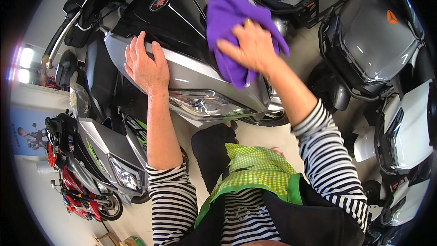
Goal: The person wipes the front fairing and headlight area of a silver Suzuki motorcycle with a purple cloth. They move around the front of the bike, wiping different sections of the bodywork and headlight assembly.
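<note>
A silver and black motor scooter point(186, 61) stands right before me, its front fairing under both my hands. My left hand point(148, 67) lies flat on the silver panel beside the black centre section, fingers spread. With my right hand point(251, 45) I hold a purple cloth point(224, 11) pressed against the front of the fairing; a ring shows on one finger. The cloth is bunched under the palm and covers part of the bodywork. Below my hands is the clear headlight point(205, 102). The right fingertips are slightly blurred.
To the left stand another silver scooter point(107, 155) and a red motorcycle point(77, 191). Close on the right are a grey top case point(373, 36) with a black rack and several white-panelled scooters point(412, 127). A handlebar lever point(63, 36) juts out at upper left.
</note>
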The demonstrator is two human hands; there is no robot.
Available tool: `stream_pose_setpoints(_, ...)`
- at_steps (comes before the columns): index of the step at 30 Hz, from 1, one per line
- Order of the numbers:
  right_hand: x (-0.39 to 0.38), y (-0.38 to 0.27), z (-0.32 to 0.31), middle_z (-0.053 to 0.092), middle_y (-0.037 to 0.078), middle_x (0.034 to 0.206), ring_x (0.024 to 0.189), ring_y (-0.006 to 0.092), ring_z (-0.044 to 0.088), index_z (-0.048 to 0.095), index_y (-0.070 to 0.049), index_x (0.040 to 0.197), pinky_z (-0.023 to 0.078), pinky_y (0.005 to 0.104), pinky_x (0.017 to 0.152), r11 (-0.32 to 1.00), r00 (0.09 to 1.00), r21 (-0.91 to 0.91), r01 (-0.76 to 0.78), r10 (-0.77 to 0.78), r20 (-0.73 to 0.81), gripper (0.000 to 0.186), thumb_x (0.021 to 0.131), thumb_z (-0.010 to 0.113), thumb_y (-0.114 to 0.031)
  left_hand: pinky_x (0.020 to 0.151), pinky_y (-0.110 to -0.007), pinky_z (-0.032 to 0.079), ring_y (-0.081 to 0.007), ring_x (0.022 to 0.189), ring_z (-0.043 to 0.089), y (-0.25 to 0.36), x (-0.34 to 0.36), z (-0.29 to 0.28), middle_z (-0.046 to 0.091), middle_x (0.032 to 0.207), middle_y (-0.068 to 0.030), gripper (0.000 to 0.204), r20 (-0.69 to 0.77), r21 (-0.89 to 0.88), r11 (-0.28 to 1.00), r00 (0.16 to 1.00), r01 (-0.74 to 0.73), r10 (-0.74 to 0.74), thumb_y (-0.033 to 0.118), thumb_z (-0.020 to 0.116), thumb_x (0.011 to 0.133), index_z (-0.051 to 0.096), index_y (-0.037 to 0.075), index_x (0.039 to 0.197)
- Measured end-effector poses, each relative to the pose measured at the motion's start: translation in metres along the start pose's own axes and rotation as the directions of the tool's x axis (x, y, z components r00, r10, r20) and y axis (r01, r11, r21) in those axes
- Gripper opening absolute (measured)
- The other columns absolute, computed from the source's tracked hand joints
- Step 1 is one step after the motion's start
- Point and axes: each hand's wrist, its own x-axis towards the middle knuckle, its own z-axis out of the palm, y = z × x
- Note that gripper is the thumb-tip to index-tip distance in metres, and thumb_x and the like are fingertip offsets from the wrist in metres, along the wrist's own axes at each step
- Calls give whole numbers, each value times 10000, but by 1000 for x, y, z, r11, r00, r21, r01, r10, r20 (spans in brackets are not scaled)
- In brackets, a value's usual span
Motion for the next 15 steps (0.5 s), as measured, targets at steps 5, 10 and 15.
stream_pose_setpoints(5, 104, 31, 16, 605, 222, 1261, 1169, 407, 587, 639, -161, 1253, 471, 482, 984, 991, 991, 42, -128, 126, 52, 645, 852, 534, -655, 1170, -525, 209, -282, 1398, 402, -2, 1, -1, 554, 1413, -60, 419, 27, -96, 995, 1000, 16, -14, 341, 559, 943, 591, 181, 1329)
stream_pose_setpoints(10, 108, 98, 24, 523, 247, 1337, 1205, 406, 536, 589, -134, 1240, 452, 446, 983, 980, 956, -128, 151, -112, 273, 405, 992, 431, -412, 1174, -518, 203, -283, 1397, 405, -2, 1, -1, 558, 1409, -61, 414, 30, -87, 996, 999, 34, -31, 348, 554, 941, 603, 182, 1318)
stream_pose_setpoints(15, 36, 125, 35, 435, 169, 1523, 1435, 284, 383, 552, -115, 1406, 270, 347, 1178, 894, 988, 421, -154, 141, 61, 661, 907, 523, -547, 1179, -522, 194, -285, 1405, 395, -2, 1, -1, 548, 1422, -61, 418, 36, -115, 992, 998, 46, -42, 346, 555, 941, 601, 183, 1323)
